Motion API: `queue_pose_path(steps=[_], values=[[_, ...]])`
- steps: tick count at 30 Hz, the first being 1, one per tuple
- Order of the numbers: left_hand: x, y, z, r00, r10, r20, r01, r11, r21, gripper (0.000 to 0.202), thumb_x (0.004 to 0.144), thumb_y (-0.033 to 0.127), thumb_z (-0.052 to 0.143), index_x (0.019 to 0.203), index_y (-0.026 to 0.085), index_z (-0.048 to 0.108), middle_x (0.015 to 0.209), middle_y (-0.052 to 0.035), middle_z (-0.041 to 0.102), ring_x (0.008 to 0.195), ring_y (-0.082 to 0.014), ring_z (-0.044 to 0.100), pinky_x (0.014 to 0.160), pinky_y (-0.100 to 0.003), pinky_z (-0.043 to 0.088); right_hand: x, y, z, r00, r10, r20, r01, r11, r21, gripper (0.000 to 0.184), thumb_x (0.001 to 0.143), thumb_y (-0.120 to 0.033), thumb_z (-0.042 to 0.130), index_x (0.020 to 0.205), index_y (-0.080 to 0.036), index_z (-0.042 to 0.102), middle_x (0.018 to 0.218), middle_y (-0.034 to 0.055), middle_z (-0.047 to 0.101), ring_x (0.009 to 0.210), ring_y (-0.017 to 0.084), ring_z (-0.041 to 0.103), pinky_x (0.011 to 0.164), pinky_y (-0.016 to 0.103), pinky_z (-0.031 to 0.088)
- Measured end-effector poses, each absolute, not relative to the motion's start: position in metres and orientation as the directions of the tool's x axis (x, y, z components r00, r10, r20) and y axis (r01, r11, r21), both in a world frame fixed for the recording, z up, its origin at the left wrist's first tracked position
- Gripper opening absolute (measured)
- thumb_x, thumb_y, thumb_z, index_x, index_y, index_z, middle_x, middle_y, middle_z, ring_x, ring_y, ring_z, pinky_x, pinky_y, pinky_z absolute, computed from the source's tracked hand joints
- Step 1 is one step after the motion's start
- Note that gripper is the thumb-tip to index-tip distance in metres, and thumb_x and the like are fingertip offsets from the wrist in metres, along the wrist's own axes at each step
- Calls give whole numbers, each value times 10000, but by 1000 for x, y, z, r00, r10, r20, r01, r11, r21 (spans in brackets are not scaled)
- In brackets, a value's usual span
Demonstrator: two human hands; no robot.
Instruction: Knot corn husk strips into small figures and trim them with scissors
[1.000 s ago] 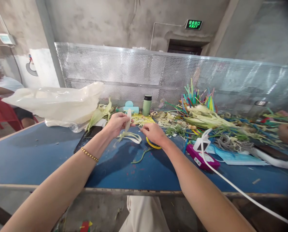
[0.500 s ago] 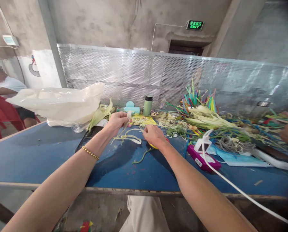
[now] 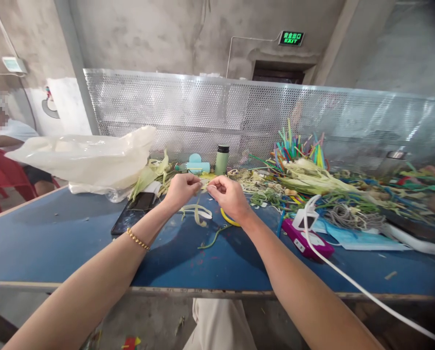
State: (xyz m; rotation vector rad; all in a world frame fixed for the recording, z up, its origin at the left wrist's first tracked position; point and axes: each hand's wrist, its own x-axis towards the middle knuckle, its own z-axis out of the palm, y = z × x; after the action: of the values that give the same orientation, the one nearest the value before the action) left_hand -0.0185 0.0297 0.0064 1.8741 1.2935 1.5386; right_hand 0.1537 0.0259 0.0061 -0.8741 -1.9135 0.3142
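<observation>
My left hand (image 3: 184, 190) is closed, thumb and fingers pinched together. Facing it a short distance away, my right hand (image 3: 227, 195) is pinched too. A thin pale corn husk strip (image 3: 204, 185) shows between the fingertips, largely hidden by them. Below the hands, a pale looped strip (image 3: 202, 211) lies on the blue table (image 3: 188, 267). Under my right palm a yellow curved band (image 3: 229, 218) shows, like a scissors handle loop; whether the hand holds it I cannot tell. A green twisted cord (image 3: 214, 238) lies nearer to me.
On the left are a big plastic bag (image 3: 89, 158), corn husks (image 3: 150, 176) and a dark phone (image 3: 133, 211). A green bottle (image 3: 222, 159) stands behind. To the right are colourful stems (image 3: 298, 146), a husk bundle (image 3: 312, 177), a purple power block (image 3: 307, 240) and a white cable (image 3: 343, 277).
My hands have come closer together, and the right fingers have turned upward into a pinch. The strip that hung from my left hand is now mostly hidden at the fingertips.
</observation>
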Motion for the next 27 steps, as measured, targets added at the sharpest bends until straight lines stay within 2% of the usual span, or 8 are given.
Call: queue_pose_path(steps=[5, 9, 12, 15, 20, 24, 27], values=[[-8, 22, 7, 84, 799, 596, 401, -575, 714, 136, 711, 235, 643, 649, 136, 714, 585, -4, 621, 578, -118, 495, 548, -227, 344, 156, 27, 8, -236, 706, 668, 435, 691, -577, 169, 822, -343, 616, 782, -179, 617, 742, 51, 659, 697, 165, 589, 643, 267, 452], [-6, 16, 12, 74, 854, 515, 248, -516, 820, 176, 723, 264, 648, 608, 132, 658, 533, 16, 547, 518, -92, 429, 511, -220, 307, 158, 28, 9, -230, 712, 664, 430, 686, -587, 205, 823, -371, 617, 772, -173, 621, 732, 44, 655, 671, 154, 578, 632, 262, 452], [-7, 14, 14, 77, 903, 422, 95, -428, 899, 163, 720, 265, 660, 629, 131, 644, 543, 7, 566, 499, -89, 442, 510, -220, 334, 160, 27, 10, -225, 748, 625, 388, 657, -647, 271, 801, -436, 646, 756, -171, 618, 693, 34, 637, 625, 146, 567, 572, 252, 446], [-11, 16, 14, 131, 918, 373, -22, -374, 927, 181, 730, 266, 665, 618, 128, 627, 570, -17, 583, 510, -93, 475, 526, -227, 360, 163, 25, 12, -244, 789, 564, 330, 614, -717, 296, 787, -459, 666, 779, -165, 628, 620, 7, 597, 528, 122, 528, 477, 233, 418], [-23, 17, 16, 414, 870, 268, -162, -219, 962, 196, 732, 268, 728, 676, 98, 647, 615, -19, 545, 530, -84, 461, 535, -230, 368, 168, 23, 15, -342, 798, 496, 199, 578, -792, 339, 761, -477, 718, 806, -147, 654, 564, -17, 567, 447, 87, 487, 416, 213, 411], [-30, 14, 16, 644, 748, 161, -143, -89, 986, 235, 771, 293, 736, 696, 92, 640, 569, 20, 440, 493, -63, 361, 490, -219, 315, 170, 18, 19, -419, 774, 474, 63, 546, -835, 331, 732, -435, 772, 831, -144, 650, 600, -10, 603, 472, 85, 520, 436, 210, 449], [-32, 14, 13, 734, 666, 130, -143, -35, 989, 278, 812, 311, 701, 653, 103, 608, 531, 35, 378, 475, -61, 341, 490, -223, 295, 171, 13, 23, -486, 744, 458, -14, 517, -856, 334, 751, -380, 777, 963, -140, 680, 663, -6, 629, 505, 78, 537, 475, 209, 480]])
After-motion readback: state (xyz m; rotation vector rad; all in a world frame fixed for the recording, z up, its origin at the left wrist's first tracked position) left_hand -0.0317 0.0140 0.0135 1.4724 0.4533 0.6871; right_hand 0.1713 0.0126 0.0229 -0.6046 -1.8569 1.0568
